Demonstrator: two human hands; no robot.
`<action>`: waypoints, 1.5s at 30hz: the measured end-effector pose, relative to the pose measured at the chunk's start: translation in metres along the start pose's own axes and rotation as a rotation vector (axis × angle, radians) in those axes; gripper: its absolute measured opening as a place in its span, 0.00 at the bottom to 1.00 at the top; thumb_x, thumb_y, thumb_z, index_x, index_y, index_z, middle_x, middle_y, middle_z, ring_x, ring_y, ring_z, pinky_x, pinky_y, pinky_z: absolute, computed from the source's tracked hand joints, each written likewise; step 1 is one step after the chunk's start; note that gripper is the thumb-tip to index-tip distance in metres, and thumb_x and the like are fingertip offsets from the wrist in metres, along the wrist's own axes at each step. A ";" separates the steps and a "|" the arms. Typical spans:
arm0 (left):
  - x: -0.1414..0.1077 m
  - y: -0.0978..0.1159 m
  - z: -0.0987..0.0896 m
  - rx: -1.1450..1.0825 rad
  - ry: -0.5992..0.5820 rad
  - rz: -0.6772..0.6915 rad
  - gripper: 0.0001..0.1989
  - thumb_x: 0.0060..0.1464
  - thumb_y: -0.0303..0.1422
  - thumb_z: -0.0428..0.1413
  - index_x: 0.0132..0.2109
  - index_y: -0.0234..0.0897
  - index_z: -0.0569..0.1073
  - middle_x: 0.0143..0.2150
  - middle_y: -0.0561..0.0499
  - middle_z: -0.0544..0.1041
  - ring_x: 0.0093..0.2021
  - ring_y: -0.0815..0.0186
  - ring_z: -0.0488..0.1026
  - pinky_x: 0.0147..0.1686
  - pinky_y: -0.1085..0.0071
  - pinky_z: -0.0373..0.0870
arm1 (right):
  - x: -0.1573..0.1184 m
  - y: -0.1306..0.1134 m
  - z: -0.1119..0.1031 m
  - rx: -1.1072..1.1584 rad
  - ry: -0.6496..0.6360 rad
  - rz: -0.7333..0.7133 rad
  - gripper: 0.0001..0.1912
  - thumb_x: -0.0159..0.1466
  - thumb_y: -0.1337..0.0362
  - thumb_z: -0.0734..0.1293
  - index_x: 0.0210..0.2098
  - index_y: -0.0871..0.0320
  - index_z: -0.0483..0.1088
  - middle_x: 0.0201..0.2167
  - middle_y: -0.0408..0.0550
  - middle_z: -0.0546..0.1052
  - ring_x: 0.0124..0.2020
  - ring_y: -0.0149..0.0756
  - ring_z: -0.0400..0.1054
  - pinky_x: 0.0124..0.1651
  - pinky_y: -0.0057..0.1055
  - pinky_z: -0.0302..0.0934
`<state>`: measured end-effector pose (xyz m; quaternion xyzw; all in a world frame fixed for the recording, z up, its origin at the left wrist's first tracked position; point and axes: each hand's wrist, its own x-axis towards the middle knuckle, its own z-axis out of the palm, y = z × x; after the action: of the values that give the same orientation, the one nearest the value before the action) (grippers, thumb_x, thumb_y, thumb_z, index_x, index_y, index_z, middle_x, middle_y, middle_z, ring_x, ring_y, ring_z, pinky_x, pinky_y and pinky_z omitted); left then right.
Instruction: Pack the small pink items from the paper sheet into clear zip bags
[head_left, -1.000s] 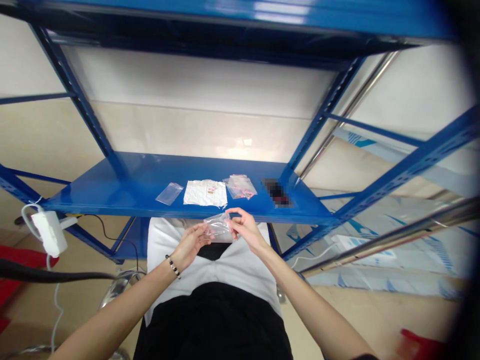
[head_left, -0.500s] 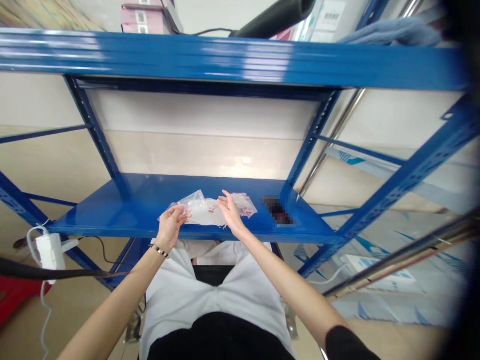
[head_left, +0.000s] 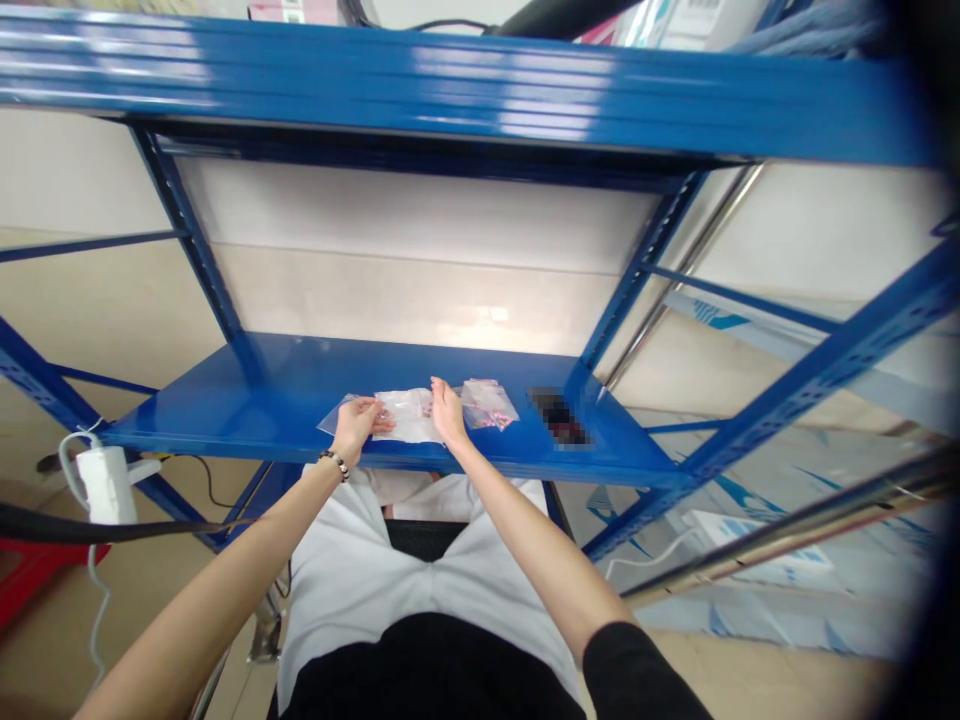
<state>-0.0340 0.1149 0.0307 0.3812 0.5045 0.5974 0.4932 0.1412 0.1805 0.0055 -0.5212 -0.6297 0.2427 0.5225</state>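
as straight-fingered right hand [head_left: 448, 412] is partly masking cloth [head_left: 420, 432], left hand [head_left: 355, 427] is pinching clear bag [head_left: 403, 404]; right-side pouches [head_left: 481, 397] are containing pink pieces [head_left: 496, 419].

Smooth, glossy blue paint is shown on the metal shelf [head_left: 300, 370], and pale light is mirrored by the equally glossy upper beam [head_left: 337, 75]. Thin, see-through plastic is seen in the clear bag [head_left: 337, 413] and the pouch [head_left: 480, 391]. The white sheet [head_left: 416, 431] is matt; paper or cloth cannot be told. The pole [head_left: 690, 265] is polished metal, and the trousers [head_left: 345, 600] are made of matt cloth.
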 end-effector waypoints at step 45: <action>0.027 0.040 0.036 0.253 -0.066 -0.008 0.08 0.52 0.29 0.62 0.35 0.26 0.76 0.22 0.43 0.77 0.19 0.61 0.76 0.22 0.69 0.76 | 0.001 0.001 0.001 -0.150 -0.018 -0.010 0.27 0.72 0.58 0.48 0.45 0.63 0.75 0.45 0.61 0.78 0.49 0.45 0.72 0.55 0.39 0.59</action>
<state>-0.0133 0.1490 0.0758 0.4578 0.5608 0.5141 0.4601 0.1408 0.1815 0.0051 -0.5534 -0.6536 0.1967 0.4773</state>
